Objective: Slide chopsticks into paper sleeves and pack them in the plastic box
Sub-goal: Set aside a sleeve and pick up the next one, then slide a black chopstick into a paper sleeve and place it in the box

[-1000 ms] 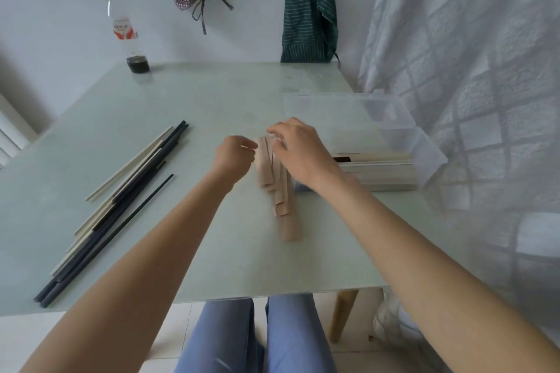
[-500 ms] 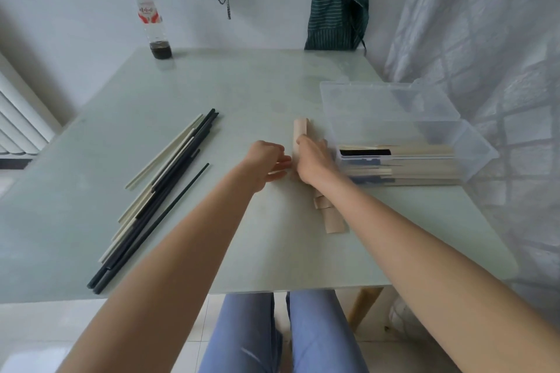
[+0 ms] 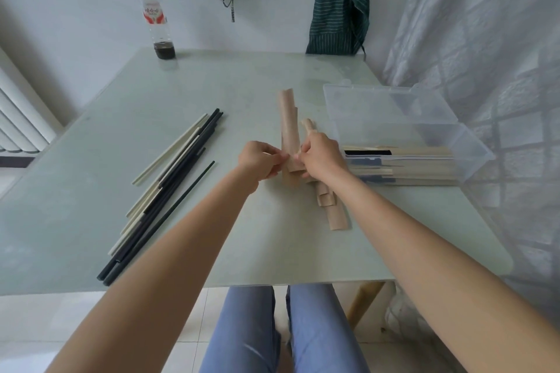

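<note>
Both my forearms reach out toward twelve o'clock and meet; my left hand (image 3: 261, 160) and right hand (image 3: 321, 157) face each other, fingertips curled and pinching.

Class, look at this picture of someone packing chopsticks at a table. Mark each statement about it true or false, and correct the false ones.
1. Both hands, left hand and right hand, pinch one brown paper sleeve. True.
2. The plastic box is closed. False: its lid is open, and sleeved chopsticks lie inside.
3. The loose chopsticks lie to the left of the hands. True.
4. The bottle lies on its side near the box. False: it stands upright at the table's far left edge.
5. All the loose chopsticks are black. False: pale ones lie among the dark ones.
</note>
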A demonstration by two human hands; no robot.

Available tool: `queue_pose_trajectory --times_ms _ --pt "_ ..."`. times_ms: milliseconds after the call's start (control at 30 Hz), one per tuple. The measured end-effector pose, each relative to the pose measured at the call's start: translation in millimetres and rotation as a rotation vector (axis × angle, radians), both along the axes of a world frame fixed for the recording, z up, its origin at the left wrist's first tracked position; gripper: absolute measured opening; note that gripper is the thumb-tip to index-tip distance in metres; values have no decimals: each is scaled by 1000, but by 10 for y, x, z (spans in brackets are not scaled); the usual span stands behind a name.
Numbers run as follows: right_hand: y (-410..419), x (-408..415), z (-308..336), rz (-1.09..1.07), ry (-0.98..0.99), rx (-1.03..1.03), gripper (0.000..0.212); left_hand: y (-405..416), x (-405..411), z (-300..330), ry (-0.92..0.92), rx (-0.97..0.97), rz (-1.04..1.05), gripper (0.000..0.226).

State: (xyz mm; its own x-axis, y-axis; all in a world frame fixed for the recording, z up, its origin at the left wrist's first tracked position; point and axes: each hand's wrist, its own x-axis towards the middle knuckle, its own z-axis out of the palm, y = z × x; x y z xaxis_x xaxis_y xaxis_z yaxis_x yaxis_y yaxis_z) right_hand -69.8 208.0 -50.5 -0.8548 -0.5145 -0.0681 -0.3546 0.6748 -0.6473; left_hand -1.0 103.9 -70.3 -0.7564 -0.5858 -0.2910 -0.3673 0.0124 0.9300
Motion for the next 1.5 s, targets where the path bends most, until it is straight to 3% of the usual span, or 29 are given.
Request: queue_pose_trajectory --times_ms 133,200,267,333,400,533,633,733,833,967,1100,1167,1333,1500 --pt "-49 40 3 37 176 133 9 -6 42 -39 -64 -113 37 21" --pt "-44 57 20 48 274 100 6 27 68 -34 -98 -159 31 15" --pt "-32 62 35 55 258 -23 17 59 73 -21 -99 -217 18 9" --pt "-34 102 46 54 91 -220 26 40 132 26 -47 -287 67 21" --pt "-65 176 68 57 -124 -393 16 -6 273 136 102 -233 69 29" --pt "-250 342 58 108 -490 -616 12 -112 679 305 235 -267 -108 35" --pt "-407 529 66 186 -581 -684 13 -242 895 300 232 -394 -110 34" --pt "-527 677 48 192 -513 -655 16 -394 965 180 133 -502 20 26" --pt "-612 736 -1 111 -457 -608 7 -530 1033 27 -110 -733 126 22" --pt "-617 787 48 66 -784 -784 13 -571 1092 -79 -437 -934 -21 24" --pt "-536 764 42 27 -965 -841 23 -506 1076 -40 -528 -1023 -86 24" --pt "-516 731 22 14 -970 -841 29 -469 1057 -7 -497 -1002 -88 27" --pt "-440 592 -28 70 -932 -844 38 -389 975 96 -249 -741 -5 28" --pt "-367 446 -14 -8 -754 -836 36 -259 958 234 -70 -813 103 18"
